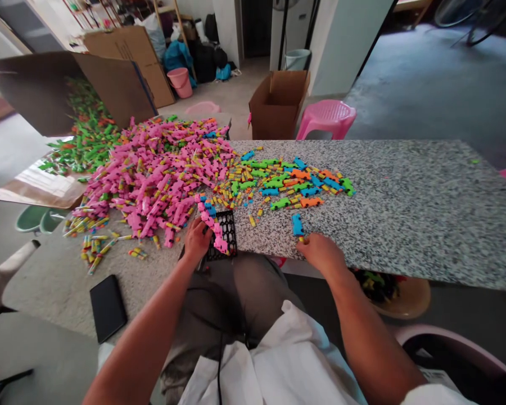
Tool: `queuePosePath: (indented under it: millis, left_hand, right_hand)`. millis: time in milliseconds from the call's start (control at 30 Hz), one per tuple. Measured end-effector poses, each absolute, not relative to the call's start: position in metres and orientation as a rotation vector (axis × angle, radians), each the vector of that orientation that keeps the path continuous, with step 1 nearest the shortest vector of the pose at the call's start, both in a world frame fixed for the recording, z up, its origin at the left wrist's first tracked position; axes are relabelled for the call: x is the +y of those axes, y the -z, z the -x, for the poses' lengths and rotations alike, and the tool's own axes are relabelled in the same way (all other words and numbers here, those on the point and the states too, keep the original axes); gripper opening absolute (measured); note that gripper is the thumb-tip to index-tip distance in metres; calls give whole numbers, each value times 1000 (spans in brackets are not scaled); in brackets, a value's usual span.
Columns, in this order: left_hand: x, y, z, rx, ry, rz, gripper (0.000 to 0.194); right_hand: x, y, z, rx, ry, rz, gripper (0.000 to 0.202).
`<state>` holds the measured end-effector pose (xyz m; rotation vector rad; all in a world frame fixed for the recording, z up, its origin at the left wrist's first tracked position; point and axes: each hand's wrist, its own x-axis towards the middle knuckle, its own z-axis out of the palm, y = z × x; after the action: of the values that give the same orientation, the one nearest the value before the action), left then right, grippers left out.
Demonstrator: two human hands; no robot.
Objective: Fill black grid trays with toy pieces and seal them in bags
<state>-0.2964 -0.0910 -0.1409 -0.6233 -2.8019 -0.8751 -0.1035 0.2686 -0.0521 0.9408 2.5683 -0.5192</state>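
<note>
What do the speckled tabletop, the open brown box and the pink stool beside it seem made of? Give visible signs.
Speckled tabletop: probably granite or terrazzo, fairly smooth, with dense dark flecks.
Open brown box: matt cardboard, judging by its thin, plain walls.
Pink stool: likely moulded plastic, lightly glossy, evenly coloured.

your speckled stone tabletop [405, 191] carries a heap of pink toy cars [152, 174] beyond your left hand [197, 241]. a black grid tray [227, 225] sits just beside that hand, and a black phone [108, 307] lies left of it, nearer you, on a plainer grey surface [50, 287]. green, blue and orange cars [281, 183] spread beyond your right hand [322, 253], one blue car [297, 224] just past its fingertips.
</note>
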Motion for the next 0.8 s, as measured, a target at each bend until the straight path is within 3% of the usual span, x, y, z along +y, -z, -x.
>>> queuePosePath:
  millis: [100,200,433,567,800]
  left_hand:
    - [-91,140,295,-2799,852,633,26]
    - [-91,138,293,-2799,824,656,24]
    - [-90,131,287,-2793,817,654,24]
    - [-90,127,283,-2773,845,672,25]
    - [-92,134,281,-2737,889,677,28]
  right_hand:
    - [259,58,99,2538,754,-938,23]
    - [236,60,105,2495,1208,-753,19]
    - [158,67,177,2181,1991,-338,14]
    - [127,74,217,2113,1989,-332,27]
    - [118,87,237,2324,1606,-35,22]
